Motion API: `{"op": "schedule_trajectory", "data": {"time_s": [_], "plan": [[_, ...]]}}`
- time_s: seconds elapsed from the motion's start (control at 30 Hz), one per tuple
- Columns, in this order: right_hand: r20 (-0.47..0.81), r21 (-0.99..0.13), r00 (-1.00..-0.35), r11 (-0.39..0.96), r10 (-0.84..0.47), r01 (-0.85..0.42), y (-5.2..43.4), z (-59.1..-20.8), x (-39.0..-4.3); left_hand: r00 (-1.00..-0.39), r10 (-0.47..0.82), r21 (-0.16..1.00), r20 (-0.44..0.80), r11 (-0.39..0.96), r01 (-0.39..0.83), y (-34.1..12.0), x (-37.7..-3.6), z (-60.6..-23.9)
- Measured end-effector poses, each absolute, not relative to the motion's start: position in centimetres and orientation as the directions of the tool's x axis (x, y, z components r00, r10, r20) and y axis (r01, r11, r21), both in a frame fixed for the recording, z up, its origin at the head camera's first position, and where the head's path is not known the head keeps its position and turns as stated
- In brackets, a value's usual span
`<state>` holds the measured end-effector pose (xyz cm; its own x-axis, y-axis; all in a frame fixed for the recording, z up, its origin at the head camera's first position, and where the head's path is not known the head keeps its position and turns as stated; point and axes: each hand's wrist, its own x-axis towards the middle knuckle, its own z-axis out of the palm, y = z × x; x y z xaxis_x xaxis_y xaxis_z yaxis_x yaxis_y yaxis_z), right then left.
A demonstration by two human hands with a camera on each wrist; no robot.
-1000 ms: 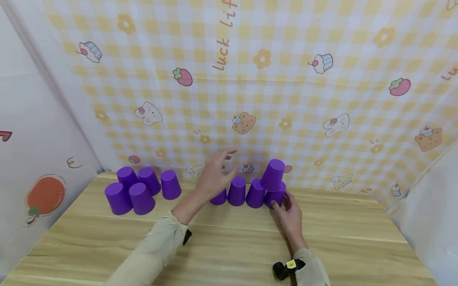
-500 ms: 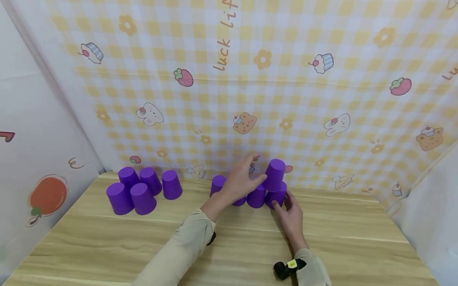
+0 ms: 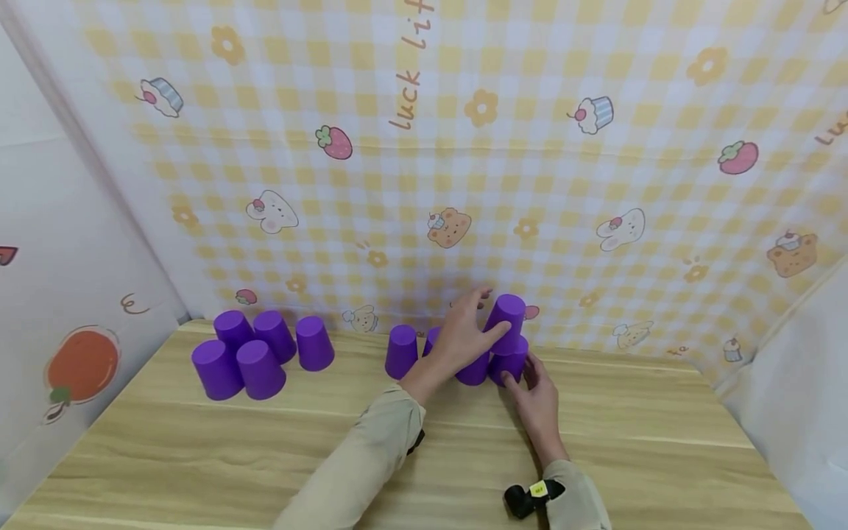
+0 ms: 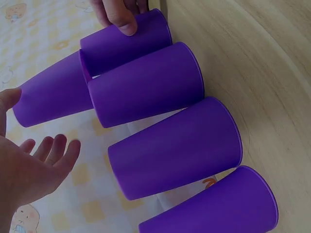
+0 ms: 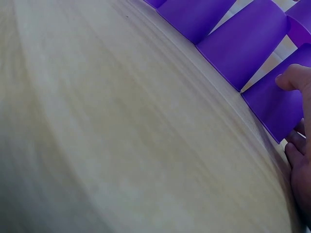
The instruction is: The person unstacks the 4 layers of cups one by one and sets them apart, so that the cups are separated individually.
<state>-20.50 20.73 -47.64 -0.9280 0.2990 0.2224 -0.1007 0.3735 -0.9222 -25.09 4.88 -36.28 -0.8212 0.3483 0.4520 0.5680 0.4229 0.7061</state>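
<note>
Several purple cups stand upside down in a row at the back of the table. On top of the row's right end, over the gap between the last two, sits an upper cup (image 3: 510,311). My left hand (image 3: 458,333) is beside that cup; in the left wrist view its thumb (image 4: 9,97) is at the cup's narrow end, while the other fingers are spread apart from it. With thumb and fingers, my right hand (image 3: 539,405) holds the rightmost bottom cup (image 5: 274,104) by its sides, low at the tabletop. My left hand hides part of the row in the head view.
To the left stand several more upside-down purple cups (image 3: 261,372) in a cluster, with a single cup (image 3: 314,344) just beside them. A yellow checked cloth (image 3: 371,184) hangs close behind the wooden table (image 3: 212,456). White cloth (image 3: 59,221) hangs at the left side.
My left hand has moved right along the row to the upper cup, uncovering the leftmost cup of the row. My right hand has kept its hold on the bottom cup.
</note>
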Motion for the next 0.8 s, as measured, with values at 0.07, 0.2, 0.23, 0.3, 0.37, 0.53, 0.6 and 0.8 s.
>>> {"op": "schedule_trajectory", "data": {"time_s": [0.07,0.2,0.23,0.3,0.37,0.53,0.6,0.8], "plan": [[0.222,-0.921,-0.928,0.376,0.298,-0.100,20.7,-47.6,-20.4,-0.824,0.338,0.702,0.454,0.433,0.565,5.2,-25.3,-36.3],[0.226,-0.920,-0.928,0.379,0.296,-0.104,20.8,-47.5,-20.4,-0.839,0.330,0.710,0.433,0.449,0.543,5.6,-25.4,-36.5],[0.226,-0.920,-0.928,0.378,0.295,-0.103,20.8,-47.5,-20.4,-0.844,0.328,0.713,0.423,0.454,0.534,5.7,-25.4,-36.6],[0.225,-0.920,-0.929,0.379,0.294,-0.103,20.7,-47.4,-20.4,-0.854,0.325,0.717,0.407,0.466,0.519,6.0,-25.4,-36.7],[0.220,-0.921,-0.930,0.377,0.295,-0.098,20.7,-47.4,-20.4,-0.859,0.324,0.722,0.396,0.467,0.510,6.2,-25.4,-36.9],[0.217,-0.924,-0.931,0.370,0.294,-0.099,20.7,-47.3,-20.5,-0.855,0.325,0.738,0.404,0.436,0.515,6.8,-25.7,-37.2],[0.217,-0.924,-0.931,0.370,0.292,-0.100,20.7,-47.4,-20.5,-0.853,0.323,0.741,0.411,0.426,0.519,6.9,-25.7,-37.3],[0.215,-0.922,-0.932,0.374,0.292,-0.096,20.7,-47.4,-20.5,-0.863,0.320,0.763,0.391,0.413,0.498,6.6,-25.7,-37.1]]}}
